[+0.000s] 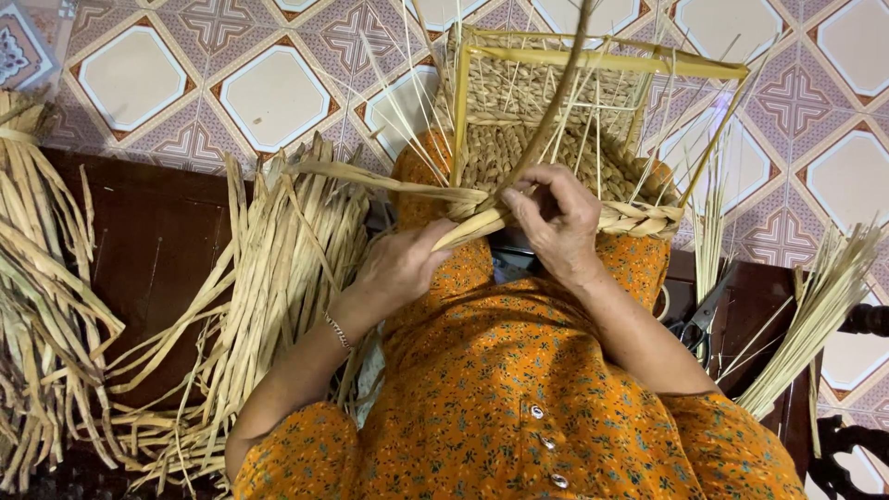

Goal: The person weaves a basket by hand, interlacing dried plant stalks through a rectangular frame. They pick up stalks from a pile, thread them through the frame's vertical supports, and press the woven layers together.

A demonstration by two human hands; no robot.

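Observation:
A half-woven basket (546, 139) of dried fibre sits on my lap, built round a yellow rectangular frame (602, 57) with thin upright stakes. My right hand (556, 218) pinches a dark strand (556, 102) at the braided near rim (639, 218). Just left of it, my left hand (400, 267) grips a flat pale strand (468, 229) that runs into the same rim. A long twisted strand (370, 176) stretches left from the weave. My orange flowered clothing fills the lower middle.
A loose heap of dried leaves (269, 278) lies on the dark wooden bench (148, 250) at my left, another bundle (37, 306) at the far left. Scissors (696, 329) and a sheaf of thin stalks (815, 306) lie at my right. Patterned floor tiles lie beyond.

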